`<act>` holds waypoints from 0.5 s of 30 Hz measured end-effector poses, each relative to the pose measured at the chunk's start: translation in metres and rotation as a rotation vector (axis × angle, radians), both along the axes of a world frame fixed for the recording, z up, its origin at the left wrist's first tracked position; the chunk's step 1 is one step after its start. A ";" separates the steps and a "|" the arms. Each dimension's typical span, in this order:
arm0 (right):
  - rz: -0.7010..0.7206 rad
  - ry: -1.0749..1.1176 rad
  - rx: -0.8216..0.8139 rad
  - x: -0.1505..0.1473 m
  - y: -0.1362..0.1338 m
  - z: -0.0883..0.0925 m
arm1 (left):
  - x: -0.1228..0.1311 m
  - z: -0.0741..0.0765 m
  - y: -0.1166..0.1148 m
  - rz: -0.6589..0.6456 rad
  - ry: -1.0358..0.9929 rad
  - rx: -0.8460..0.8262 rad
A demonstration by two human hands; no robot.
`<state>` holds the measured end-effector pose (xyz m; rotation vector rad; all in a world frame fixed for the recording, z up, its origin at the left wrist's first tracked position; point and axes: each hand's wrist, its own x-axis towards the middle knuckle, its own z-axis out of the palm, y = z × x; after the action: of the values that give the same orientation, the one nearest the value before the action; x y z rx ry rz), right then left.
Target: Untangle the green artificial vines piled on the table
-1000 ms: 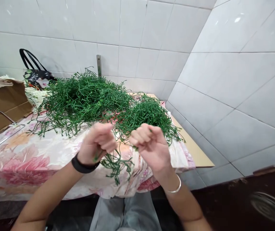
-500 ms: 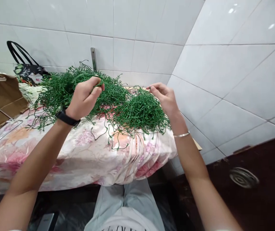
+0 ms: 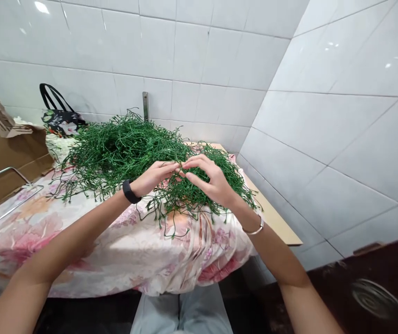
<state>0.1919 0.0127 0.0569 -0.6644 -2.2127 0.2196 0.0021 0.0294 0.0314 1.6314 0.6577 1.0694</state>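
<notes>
- The worktop [image 3: 122, 260] is draped in a pale cloth with pink and orange flowers, bunched into folds at its front right.
- A beige board [image 3: 279, 227] shows past the cloth along the right end.
- Green stems lie in two piles: a large heap [image 3: 125, 144] toward the back and a smaller heap [image 3: 181, 192] to its right, with loose strands straggling toward the front edge.
- Over the smaller heap, the left hand [image 3: 155, 177] and right hand [image 3: 211, 178] meet near their fingertips, some green between them; whether either grip is closed on a stem, I cannot tell.
- At the left stand a cardboard box [image 3: 18, 157] and a bent metal wire [image 3: 0, 171]; white material [image 3: 60, 147] lies beyond, beneath a black floral bag [image 3: 61, 121].
- White glossy tiles line the back wall [image 3: 199, 51] and right wall [image 3: 341, 125], meeting in a corner; a metal strip [image 3: 145, 105] stands upright against the back one.
- Lower right, a dark brown surface [image 3: 324, 297] carries a blurred round shape [image 3: 376, 297].
</notes>
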 end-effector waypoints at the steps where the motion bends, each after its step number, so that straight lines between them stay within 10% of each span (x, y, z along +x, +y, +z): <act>1: -0.037 -0.011 0.017 -0.002 -0.002 -0.003 | 0.000 -0.001 0.002 -0.024 0.022 -0.012; 7: -0.139 -0.114 0.033 0.000 0.018 -0.007 | 0.005 0.003 0.005 -0.033 0.285 0.156; 15: -0.042 -0.193 0.062 0.004 0.037 -0.014 | 0.010 -0.008 0.011 0.131 0.157 0.132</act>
<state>0.1957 0.0500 0.0425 -0.7229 -2.3760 0.0671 0.0119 0.0402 0.0234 1.8196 0.8214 1.1059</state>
